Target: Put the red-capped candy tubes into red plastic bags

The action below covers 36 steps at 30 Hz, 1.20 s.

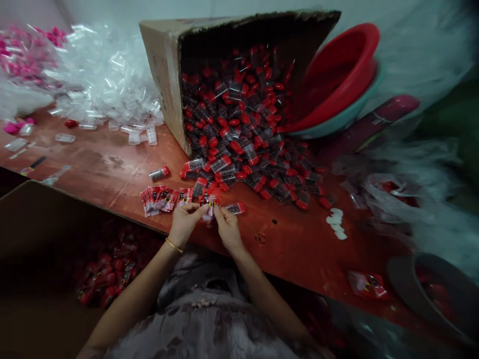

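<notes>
Near the table's front edge, my left hand (186,222) and my right hand (227,225) meet at a small red printed packet (211,195). Fingers of both hands pinch its lower, clear edge. A fanned row of similar red packets (159,199) lies on the table just left of my left hand. Beside my right hand rests a small clear container with a red cap (235,208). Another capped container (159,173) lies alone farther left. Behind my hands, a large pile of these red-capped containers (239,144) spills out of a cardboard box.
The tipped cardboard box (164,75) stands at the back of the red table (123,169). Clear plastic containers (108,75) are heaped at left. Red and teal basins (355,60) lean at right. Below the table's left edge, an open box holds red packages (108,274). A grey container (402,279) stands right.
</notes>
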Tool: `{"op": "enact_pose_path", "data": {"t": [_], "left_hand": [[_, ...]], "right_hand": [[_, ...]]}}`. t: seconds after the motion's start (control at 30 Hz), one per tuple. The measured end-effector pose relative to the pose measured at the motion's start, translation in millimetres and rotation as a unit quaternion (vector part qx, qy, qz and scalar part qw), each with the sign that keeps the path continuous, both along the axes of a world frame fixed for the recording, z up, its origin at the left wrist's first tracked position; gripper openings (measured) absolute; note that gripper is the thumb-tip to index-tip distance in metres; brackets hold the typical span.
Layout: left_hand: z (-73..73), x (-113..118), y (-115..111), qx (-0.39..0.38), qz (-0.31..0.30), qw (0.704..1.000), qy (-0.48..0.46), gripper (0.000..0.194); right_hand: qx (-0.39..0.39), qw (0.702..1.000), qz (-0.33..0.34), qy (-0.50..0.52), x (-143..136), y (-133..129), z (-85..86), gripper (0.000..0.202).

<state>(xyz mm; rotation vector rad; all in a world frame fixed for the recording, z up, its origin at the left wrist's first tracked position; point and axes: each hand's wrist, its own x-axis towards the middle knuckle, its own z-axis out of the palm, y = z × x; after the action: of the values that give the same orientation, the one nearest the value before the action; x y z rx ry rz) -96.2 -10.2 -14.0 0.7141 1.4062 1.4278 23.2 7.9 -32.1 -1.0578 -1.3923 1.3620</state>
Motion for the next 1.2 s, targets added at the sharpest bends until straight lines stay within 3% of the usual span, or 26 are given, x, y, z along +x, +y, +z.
{"op": "enact_pose_path", "data": {"t": [0.17,0.27,0.37,0.43,0.57,0.67,0.77,0.9,1.03,1.13,1.2], "left_hand": [[-4.7,-6,2,0.033,0.007,0.998,0.059,0.027],[-1.0,-11,0,0.025,0.019,0.999,0.042,0.032],[4.8,-16,-5,0.009,0.070,0.997,-0.002,0.038],[8.3,-19,-9,0.010,0.097,0.995,-0.023,0.039],[11.4,-19,-14,0.037,0.120,0.992,-0.003,0.034],[6.6,-21,-13,0.061,0.161,0.984,0.045,0.031],[-4.6,-27,-8,0.065,0.181,0.979,0.074,0.029],[-17.7,-29,0,0.047,0.170,0.983,0.057,0.031],[-15.8,-20,3,0.020,0.141,0.989,0.029,0.036],[-10.4,-16,-1,0.032,0.127,0.991,0.027,0.033],[-9.3,-16,-4,0.040,0.112,0.992,0.046,0.031]], "right_hand": [[0.048,0.998,-0.018,-0.029,-2,13,1.5,0.034],[0.055,0.995,-0.035,-0.077,-4,27,-0.7,0.037],[0.088,0.982,-0.052,-0.158,-11,43,-0.2,0.038],[0.138,0.959,-0.034,-0.245,-23,53,3.9,0.037],[0.209,0.883,0.062,-0.415,-52,66,17.0,0.020],[0.251,0.845,0.072,-0.466,-62,69,22.1,0.031],[0.280,0.847,0.020,-0.452,-54,68,18.9,0.036],[0.263,0.840,-0.017,-0.473,-37,61,8.7,0.026],[0.229,0.824,-0.011,-0.518,-27,56,3.4,0.032],[0.179,0.849,-0.019,-0.496,-19,53,0.7,0.030],[0.147,0.892,-0.012,-0.428,-11,51,-2.7,0.028]]}}
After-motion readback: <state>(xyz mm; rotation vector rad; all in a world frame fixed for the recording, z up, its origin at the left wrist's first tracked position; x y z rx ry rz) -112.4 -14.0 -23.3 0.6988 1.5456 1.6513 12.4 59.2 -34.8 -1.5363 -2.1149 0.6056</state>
